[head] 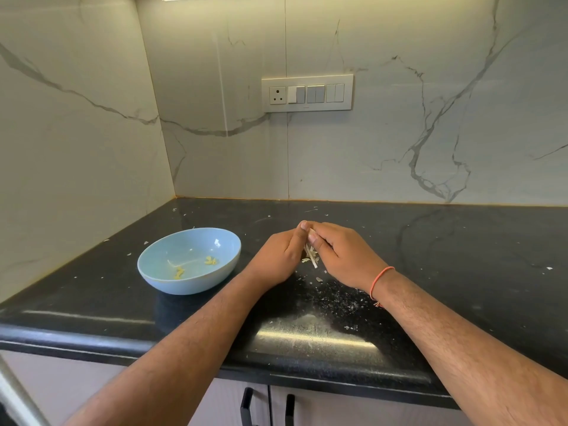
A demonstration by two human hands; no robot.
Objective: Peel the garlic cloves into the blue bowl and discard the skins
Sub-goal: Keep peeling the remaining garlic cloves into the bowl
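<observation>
head view, single frame. both hands meet over the black worktop, right of the blue bowl

left hand: fingers curled inward, thumb and forefinger tips raised and pressed against the garlic clove from the left side

right hand: fingers curled, thumb and forefinger pinching the same clove from the right; forefinger tips of both hands touch above it. orange thread band on the right wrist

clove: held between the two hands just above the worktop, mostly hidden; pale papery skin and a thin white stem stick out below the fingers. cannot tell how much skin is still attached

blue bowl: sits on the worktop left of the hands, near the left hand but apart from it. inside, a few small yellowish peeled pieces lie on the bottom

skin scraps: white flakes scattered on the worktop under and in front of the hands, thinner specks further out

background: marble-pattern wall, switch panel above the worktop; cabinet handles below the front edge
</observation>
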